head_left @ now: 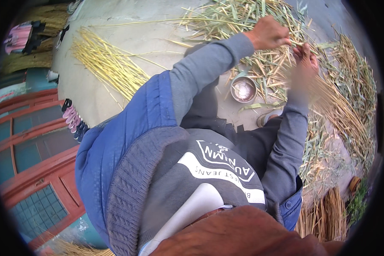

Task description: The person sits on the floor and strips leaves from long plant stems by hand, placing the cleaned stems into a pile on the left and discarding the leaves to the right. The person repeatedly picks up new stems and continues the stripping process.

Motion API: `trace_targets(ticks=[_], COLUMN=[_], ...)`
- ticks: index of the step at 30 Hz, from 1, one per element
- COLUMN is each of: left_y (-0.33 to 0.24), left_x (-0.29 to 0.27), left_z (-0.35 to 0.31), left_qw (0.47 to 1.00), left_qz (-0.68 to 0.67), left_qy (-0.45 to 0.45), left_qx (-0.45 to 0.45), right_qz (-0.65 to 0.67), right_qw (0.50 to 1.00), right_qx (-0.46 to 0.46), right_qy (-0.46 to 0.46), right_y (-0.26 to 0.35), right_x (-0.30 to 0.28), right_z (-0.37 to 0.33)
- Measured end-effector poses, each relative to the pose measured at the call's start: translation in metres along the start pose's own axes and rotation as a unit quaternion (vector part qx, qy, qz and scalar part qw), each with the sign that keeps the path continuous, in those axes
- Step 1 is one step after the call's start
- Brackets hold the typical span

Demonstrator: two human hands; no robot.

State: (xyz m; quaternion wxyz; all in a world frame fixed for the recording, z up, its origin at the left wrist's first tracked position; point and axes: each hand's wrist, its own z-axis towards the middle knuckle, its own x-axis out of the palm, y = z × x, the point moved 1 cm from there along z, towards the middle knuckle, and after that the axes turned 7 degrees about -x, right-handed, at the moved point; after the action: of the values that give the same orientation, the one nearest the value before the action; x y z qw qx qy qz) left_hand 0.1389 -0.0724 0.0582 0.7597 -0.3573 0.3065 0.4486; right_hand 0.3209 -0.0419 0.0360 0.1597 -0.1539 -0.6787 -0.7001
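My left hand (269,33) is closed in a fist, its fingers wrapped round a thin reed stalk (296,43). A short length of the stalk runs between my two hands. My right hand (306,59) pinches the same stalk close by, its fingertips pressed together; the wrist behind it is blurred. Below both hands lies a heap of dry leaves and husks (269,68), mixed green and straw-coloured. A round metal bowl (243,89) with something pale inside stands on the ground between my hands and my legs.
Stripped yellow stalks (111,64) lie spread on the concrete at left. A long bundle of uncleaned stalks (343,102) runs along the right, with more brown stalks (324,213) at lower right. A red-framed door (42,183) and a row of shoes (74,119) are at far left.
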Motion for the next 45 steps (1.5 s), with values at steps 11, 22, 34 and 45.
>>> trace_targets(ticks=[11, 22, 34, 45], left_y=[0.046, 0.056, 0.069, 0.088], left_x=[-0.125, -0.270, -0.345, -0.296], left_z=[-0.083, -0.126, -0.187, -0.454], left_qw=[0.981, 0.923, 0.890, 0.877], left_qz=[0.161, 0.384, 0.455, 0.384], left_qy=[0.103, 0.021, -0.008, 0.173], left_qx=[-0.030, 0.003, 0.028, -0.234], right_qz=[0.041, 0.095, 0.117, -0.164], right_qw=[0.994, 0.979, 0.978, 0.787], right_qx=[-0.090, 0.180, 0.127, 0.243], right_qy=[-0.050, -0.010, 0.115, 0.543], right_y=[0.101, 0.068, 0.010, 0.073], right_x=[-0.134, -0.295, -0.056, 0.142], right_z=[0.071, 0.072, -0.051, -0.273])
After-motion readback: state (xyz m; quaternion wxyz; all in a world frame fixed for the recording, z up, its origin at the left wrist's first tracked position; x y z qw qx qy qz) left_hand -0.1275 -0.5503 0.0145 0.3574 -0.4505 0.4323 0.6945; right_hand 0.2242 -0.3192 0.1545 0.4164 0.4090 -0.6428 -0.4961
